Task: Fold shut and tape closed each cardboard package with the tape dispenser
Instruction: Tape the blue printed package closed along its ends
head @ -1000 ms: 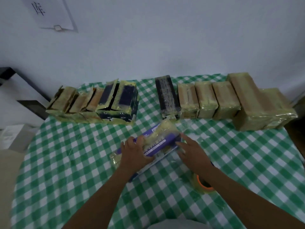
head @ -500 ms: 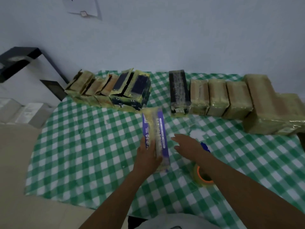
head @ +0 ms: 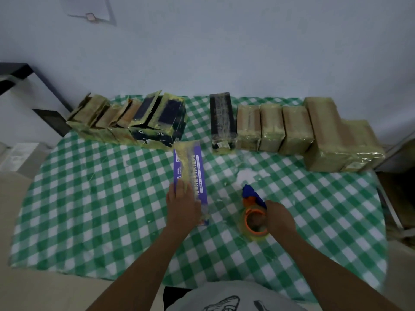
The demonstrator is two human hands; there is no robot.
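A long purple package [head: 189, 169] with yellowish tape along its top lies lengthwise on the green checked table [head: 89, 198], pointing away from me. My left hand [head: 183, 204] rests flat on its near end, fingers straight. The tape dispenser [head: 253, 212], blue and orange with a yellowish roll, sits to the right of the package. My right hand [head: 277, 217] is on the roll's right side, its fingers curled round the dispenser.
Several open-flapped boxes [head: 132, 117] stand in a row at the back left. A taped black box [head: 222, 122] and several taped brown boxes [head: 292, 129] line the back right. A black shelf [head: 27, 86] stands left of the table by the wall.
The purple package has turned from slanted to lengthwise and now lies flat under my left hand. My right hand left the package and moved back to the tape dispenser.
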